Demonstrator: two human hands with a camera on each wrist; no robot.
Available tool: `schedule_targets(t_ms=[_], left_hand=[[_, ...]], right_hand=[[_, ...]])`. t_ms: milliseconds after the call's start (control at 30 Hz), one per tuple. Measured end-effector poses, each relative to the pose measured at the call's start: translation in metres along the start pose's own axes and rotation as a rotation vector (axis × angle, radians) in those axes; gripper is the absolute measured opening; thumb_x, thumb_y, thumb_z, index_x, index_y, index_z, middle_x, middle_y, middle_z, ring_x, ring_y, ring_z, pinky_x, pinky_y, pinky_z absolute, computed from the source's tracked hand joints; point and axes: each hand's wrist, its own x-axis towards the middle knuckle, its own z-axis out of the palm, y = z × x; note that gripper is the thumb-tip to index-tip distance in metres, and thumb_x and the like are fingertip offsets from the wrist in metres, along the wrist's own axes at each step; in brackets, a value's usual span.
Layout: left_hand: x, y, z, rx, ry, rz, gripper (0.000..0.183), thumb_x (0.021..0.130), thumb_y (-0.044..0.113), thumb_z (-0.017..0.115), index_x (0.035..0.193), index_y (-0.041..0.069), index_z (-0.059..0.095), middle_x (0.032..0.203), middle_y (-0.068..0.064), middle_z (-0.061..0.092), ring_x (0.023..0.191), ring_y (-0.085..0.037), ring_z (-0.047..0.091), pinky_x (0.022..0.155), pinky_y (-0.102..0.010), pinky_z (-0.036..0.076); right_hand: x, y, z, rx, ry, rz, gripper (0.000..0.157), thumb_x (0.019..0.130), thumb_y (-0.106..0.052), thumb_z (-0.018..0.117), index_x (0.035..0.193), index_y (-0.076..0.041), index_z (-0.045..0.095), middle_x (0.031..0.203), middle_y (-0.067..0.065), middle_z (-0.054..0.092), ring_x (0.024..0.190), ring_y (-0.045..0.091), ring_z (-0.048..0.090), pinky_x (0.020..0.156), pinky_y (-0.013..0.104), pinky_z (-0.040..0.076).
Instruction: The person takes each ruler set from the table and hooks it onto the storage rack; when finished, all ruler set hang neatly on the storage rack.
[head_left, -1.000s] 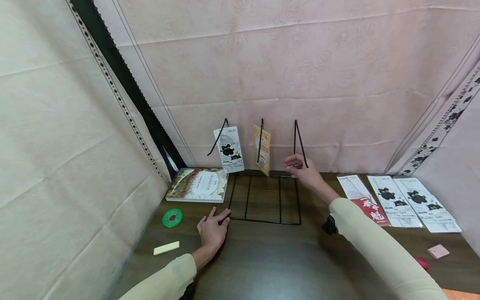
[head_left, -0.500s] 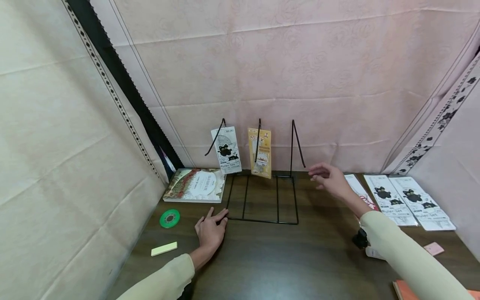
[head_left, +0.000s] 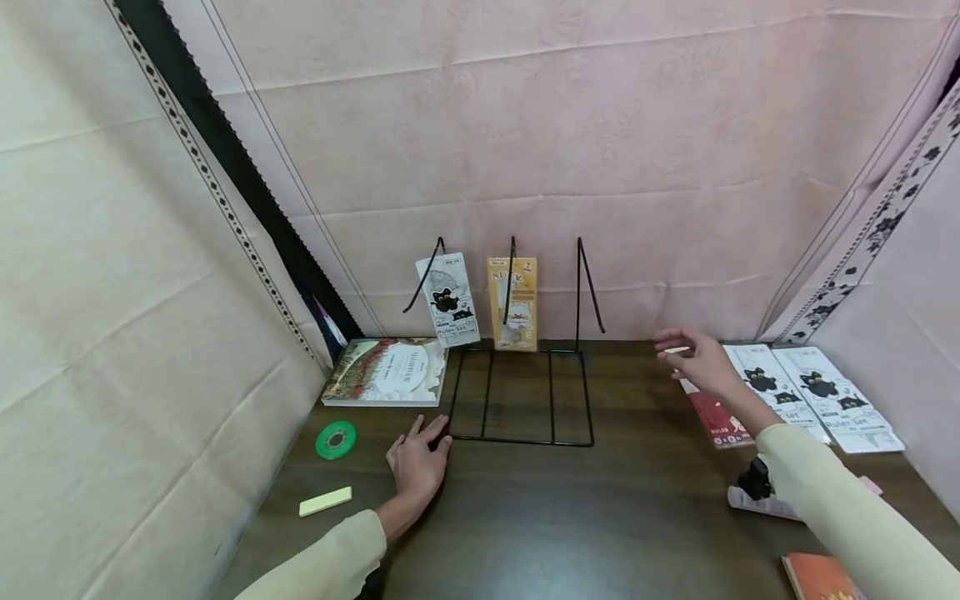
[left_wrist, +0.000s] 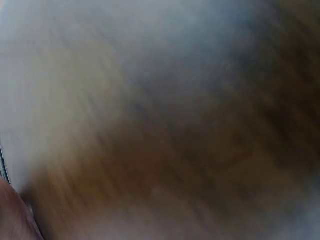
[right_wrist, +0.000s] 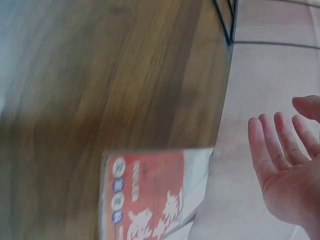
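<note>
A black wire display rack (head_left: 553, 398) stands at the middle of the table, with three hooks rising at its back. From the left hook hangs a white ruler set pack (head_left: 450, 302) with a black cat drawing, slightly tilted. A yellow pack (head_left: 523, 304) hangs on the middle hook. My left hand (head_left: 418, 461) rests by the rack's front left corner, fingers spread, fingertips at the wire. Over the red-and-white ruler pack (head_left: 716, 414) hovers my right hand (head_left: 701, 360), holding nothing. The right wrist view shows its fingers loosely extended beside that same pack (right_wrist: 157, 185).
Two more ruler set packs (head_left: 838, 398) lie at the right. A picture-covered book (head_left: 386, 372), a green disc (head_left: 335, 440) and a pale yellow stick (head_left: 326, 502) lie at the left. Near the right sleeve are an orange book (head_left: 817, 577) and a clear whitish item (head_left: 761, 503).
My right hand has moved from the right hook rightward to above the red pack. The yellow pack has swung round to face front. My left hand has stayed at the rack's corner.
</note>
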Motion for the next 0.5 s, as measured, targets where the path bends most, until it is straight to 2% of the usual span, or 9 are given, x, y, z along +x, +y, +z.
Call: schedule_targets(t_ms=[167, 367, 500], left_hand=[[-0.001, -0.001, 0.0, -0.003, -0.017, 0.001, 0.036, 0.089, 0.023, 0.068, 0.125, 0.025, 0.066, 0.135, 0.008, 0.06, 0.141, -0.02, 0.04, 0.11, -0.053, 0.015], [-0.002, -0.002, 0.001, -0.003, -0.017, 0.006, 0.035, 0.09, 0.024, 0.068, 0.124, 0.026, 0.067, 0.14, 0.006, 0.057, 0.142, -0.021, 0.038, 0.107, -0.057, 0.011], [-0.001, -0.002, -0.001, -0.006, -0.014, 0.006, 0.035, 0.089, 0.023, 0.068, 0.124, 0.025, 0.067, 0.139, 0.006, 0.057, 0.141, -0.021, 0.039, 0.106, -0.057, 0.011]], right_hand=[[-0.005, 0.013, -0.015, -0.128, -0.004, 0.047, 0.048, 0.095, -0.032, 0.06, 0.133, -0.005, 0.048, 0.126, 0.023, 0.059, 0.11, 0.039, 0.062, 0.079, 0.042, 0.056], [-0.013, 0.03, -0.032, -0.26, 0.009, 0.138, 0.059, 0.093, -0.039, 0.059, 0.136, -0.001, 0.045, 0.128, 0.029, 0.055, 0.116, 0.046, 0.054, 0.086, 0.053, 0.05], [-0.017, 0.038, -0.042, -0.338, 0.025, 0.188, 0.058, 0.09, -0.034, 0.063, 0.135, 0.0, 0.048, 0.126, 0.032, 0.056, 0.113, 0.049, 0.053, 0.084, 0.055, 0.045]])
